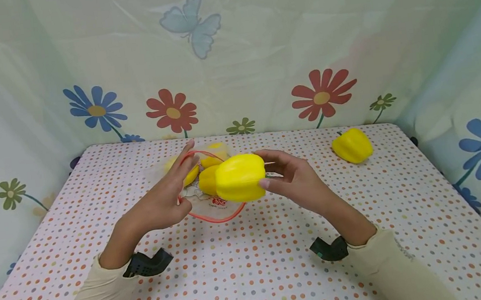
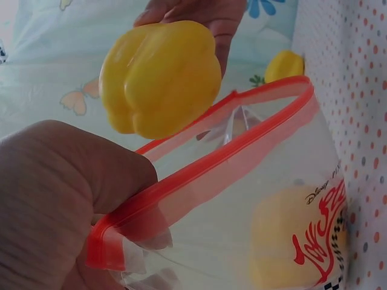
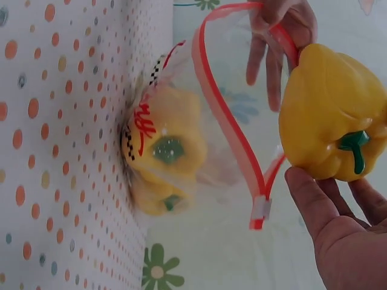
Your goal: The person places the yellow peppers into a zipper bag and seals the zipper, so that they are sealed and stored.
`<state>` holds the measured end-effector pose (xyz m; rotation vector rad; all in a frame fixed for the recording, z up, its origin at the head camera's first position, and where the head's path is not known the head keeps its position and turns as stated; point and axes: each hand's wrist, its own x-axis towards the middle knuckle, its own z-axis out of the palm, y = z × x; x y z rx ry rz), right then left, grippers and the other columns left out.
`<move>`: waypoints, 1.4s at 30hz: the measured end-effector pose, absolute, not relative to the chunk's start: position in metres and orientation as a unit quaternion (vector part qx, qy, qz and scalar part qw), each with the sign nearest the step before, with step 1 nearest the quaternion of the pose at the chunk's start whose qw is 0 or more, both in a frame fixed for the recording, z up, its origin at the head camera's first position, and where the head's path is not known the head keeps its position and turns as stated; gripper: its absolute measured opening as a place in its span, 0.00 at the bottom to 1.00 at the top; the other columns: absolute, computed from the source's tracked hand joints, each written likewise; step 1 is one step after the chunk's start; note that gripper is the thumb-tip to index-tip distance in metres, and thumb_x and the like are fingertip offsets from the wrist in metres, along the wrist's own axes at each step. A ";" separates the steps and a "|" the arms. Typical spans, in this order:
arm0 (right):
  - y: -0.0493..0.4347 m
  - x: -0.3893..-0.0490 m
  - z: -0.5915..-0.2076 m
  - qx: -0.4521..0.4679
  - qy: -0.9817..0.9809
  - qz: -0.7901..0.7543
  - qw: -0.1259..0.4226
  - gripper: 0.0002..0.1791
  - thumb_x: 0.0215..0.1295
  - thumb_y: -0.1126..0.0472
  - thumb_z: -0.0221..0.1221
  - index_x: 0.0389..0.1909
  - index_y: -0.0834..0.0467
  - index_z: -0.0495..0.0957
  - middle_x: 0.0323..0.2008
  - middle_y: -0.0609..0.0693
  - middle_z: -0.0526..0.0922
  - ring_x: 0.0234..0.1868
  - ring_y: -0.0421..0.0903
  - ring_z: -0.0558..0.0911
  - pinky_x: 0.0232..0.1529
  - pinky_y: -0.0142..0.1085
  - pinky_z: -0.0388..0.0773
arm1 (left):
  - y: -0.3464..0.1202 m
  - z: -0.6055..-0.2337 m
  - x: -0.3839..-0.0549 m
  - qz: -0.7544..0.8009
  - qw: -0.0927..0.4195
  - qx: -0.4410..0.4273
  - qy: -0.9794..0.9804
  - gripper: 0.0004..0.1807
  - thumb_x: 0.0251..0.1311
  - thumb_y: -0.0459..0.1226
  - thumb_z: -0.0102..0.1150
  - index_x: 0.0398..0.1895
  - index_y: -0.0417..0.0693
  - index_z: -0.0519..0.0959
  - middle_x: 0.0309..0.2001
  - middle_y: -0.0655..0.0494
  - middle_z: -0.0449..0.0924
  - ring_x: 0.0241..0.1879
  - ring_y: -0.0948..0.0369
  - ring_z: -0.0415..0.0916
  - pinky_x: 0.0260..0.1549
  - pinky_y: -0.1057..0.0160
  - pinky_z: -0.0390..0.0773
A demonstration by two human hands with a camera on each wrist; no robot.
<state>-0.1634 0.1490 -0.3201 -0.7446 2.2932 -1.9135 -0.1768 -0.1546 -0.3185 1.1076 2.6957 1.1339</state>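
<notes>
Both hands grasp something in the head view: the left hand holds a clear bag at its mouth over the dotted bench, while the right hand grips a yellow pepper by its stem end. Another pepper lies well apart on the bench, toward the right. From the left wrist, the thumb presses the bag's red rim, the gripped pepper just outside the opening. From the right wrist, fingertips support that pepper near its green stem; two stemmed peppers show inside the bag.
</notes>
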 end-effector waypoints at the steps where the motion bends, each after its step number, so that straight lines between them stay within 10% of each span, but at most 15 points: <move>1: 0.147 -0.163 -0.321 -0.247 0.744 -0.620 0.034 0.31 0.62 0.67 0.63 0.67 0.61 0.67 0.60 0.55 0.72 0.56 0.52 0.76 0.49 0.41 0.79 | -0.155 -0.319 -0.177 0.361 0.005 0.355 0.862 0.52 0.44 0.16 0.49 0.77 0.39 0.44 0.77 0.68 0.25 0.73 0.56 0.49 0.36 0.67 0.81; 24: 0.119 -0.165 -0.333 -0.328 0.711 -0.611 0.119 0.34 0.66 0.70 0.58 0.72 0.65 0.59 0.68 0.55 0.66 0.63 0.53 0.72 0.55 0.40 0.75 | -0.155 -0.320 -0.178 0.352 -0.013 0.365 0.862 0.50 0.45 0.16 0.51 0.76 0.37 0.46 0.77 0.63 0.26 0.72 0.54 0.51 0.54 0.57 0.73; 42: 0.103 -0.167 -0.341 -0.305 0.749 -0.584 0.066 0.34 0.69 0.69 0.54 0.73 0.69 0.52 0.72 0.61 0.59 0.67 0.54 0.67 0.58 0.35 0.70 | -0.155 -0.317 -0.177 0.344 -0.015 0.369 0.863 0.48 0.44 0.16 0.51 0.75 0.36 0.49 0.78 0.60 0.28 0.73 0.53 0.48 0.55 0.57 0.73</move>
